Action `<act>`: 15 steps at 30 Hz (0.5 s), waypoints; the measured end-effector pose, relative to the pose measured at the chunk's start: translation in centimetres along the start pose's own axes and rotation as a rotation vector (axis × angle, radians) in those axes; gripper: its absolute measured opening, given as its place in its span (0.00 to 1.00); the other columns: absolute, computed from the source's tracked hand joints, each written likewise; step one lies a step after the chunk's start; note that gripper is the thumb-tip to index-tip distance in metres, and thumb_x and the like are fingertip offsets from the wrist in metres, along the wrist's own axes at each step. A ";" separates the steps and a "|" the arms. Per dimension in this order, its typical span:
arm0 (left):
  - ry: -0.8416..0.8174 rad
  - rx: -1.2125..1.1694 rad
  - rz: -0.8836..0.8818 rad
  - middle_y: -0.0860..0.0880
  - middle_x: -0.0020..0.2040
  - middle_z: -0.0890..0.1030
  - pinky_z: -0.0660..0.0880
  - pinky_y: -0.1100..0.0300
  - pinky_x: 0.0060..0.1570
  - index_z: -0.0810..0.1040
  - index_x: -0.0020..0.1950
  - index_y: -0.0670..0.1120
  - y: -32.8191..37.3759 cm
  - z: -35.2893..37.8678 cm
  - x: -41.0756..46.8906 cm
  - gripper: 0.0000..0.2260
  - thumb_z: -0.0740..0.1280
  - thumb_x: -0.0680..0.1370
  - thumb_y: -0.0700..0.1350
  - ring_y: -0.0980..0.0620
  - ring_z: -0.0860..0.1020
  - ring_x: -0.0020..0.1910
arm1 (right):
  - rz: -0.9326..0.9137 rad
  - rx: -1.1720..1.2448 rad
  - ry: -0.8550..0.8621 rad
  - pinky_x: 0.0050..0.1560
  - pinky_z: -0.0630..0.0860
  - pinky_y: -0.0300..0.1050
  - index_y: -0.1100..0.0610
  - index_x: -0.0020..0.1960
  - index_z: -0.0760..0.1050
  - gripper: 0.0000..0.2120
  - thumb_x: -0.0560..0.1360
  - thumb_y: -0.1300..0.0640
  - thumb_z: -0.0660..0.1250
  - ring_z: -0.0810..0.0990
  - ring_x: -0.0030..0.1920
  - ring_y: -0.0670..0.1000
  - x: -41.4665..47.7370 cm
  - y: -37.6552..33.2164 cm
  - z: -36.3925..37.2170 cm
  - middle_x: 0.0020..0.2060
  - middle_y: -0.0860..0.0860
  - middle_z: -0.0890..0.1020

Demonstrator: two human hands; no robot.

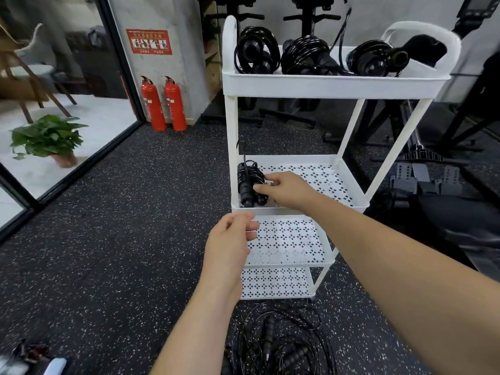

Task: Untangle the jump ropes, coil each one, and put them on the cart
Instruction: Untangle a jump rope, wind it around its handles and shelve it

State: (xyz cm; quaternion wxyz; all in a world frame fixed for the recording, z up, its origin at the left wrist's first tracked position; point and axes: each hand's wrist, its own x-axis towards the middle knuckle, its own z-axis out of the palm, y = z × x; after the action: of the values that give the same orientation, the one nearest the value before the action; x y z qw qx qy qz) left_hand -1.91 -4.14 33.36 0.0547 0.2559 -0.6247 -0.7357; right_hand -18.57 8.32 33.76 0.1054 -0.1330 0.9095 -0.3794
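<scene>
A white cart [324, 86] with several perforated shelves stands in front of me. Three coiled black jump ropes [305, 56] lie side by side on its top shelf. Another coiled jump rope [247, 182] with black handles sits at the left end of the second shelf. My right hand [286, 189] reaches onto that shelf, its fingertips curled on the coil's right side. My left hand [230, 239] hovers lower, in front of the third shelf's left edge, fingers loosely curled and holding nothing. A tangle of black jump ropes [281, 345] lies on the floor at the cart's foot.
Two red fire extinguishers [163, 104] stand by the wall at the back left. A potted plant [47, 136] sits behind a glass partition on the left. Dark exercise machines [433, 163] crowd the right and back. Speckled black floor spreads to the left.
</scene>
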 end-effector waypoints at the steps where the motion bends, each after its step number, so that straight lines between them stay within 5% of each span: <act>1: -0.001 0.002 -0.002 0.54 0.50 0.88 0.75 0.53 0.52 0.86 0.55 0.51 0.0 0.0 0.1 0.07 0.68 0.83 0.49 0.51 0.84 0.54 | 0.011 -0.025 0.004 0.50 0.76 0.44 0.49 0.58 0.83 0.14 0.80 0.41 0.72 0.83 0.44 0.45 0.2 0.1 -0.1 0.44 0.47 0.84; 4: -0.008 0.011 0.005 0.52 0.52 0.88 0.74 0.52 0.52 0.86 0.55 0.51 -0.1 -0.2 0.2 0.08 0.68 0.83 0.49 0.51 0.83 0.54 | 0.027 -0.121 0.023 0.48 0.75 0.50 0.56 0.46 0.80 0.20 0.79 0.37 0.70 0.79 0.44 0.55 0.6 0.7 -0.5 0.40 0.53 0.79; 9: -0.042 0.063 0.016 0.51 0.53 0.88 0.73 0.55 0.48 0.86 0.56 0.50 -0.8 -0.3 0.5 0.07 0.68 0.83 0.48 0.52 0.82 0.51 | -0.076 -0.234 0.164 0.61 0.77 0.49 0.55 0.70 0.79 0.22 0.82 0.42 0.68 0.81 0.58 0.52 -1.8 1.2 -1.9 0.61 0.50 0.83; 15: -0.130 0.234 -0.042 0.50 0.51 0.87 0.73 0.56 0.45 0.84 0.57 0.50 -5.7 1.3 1.4 0.08 0.67 0.84 0.49 0.53 0.82 0.46 | -0.346 -0.156 0.339 0.54 0.73 0.36 0.53 0.65 0.78 0.12 0.81 0.57 0.68 0.77 0.53 0.44 -10.7 5.8 1.3 0.54 0.46 0.78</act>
State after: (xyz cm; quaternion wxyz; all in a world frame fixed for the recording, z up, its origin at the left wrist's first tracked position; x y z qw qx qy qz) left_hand -2.35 -2.31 27.68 -0.0316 0.2252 -0.7031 -0.6737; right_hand -9.03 14.83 29.66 -0.1258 -0.2289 0.9045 -0.3373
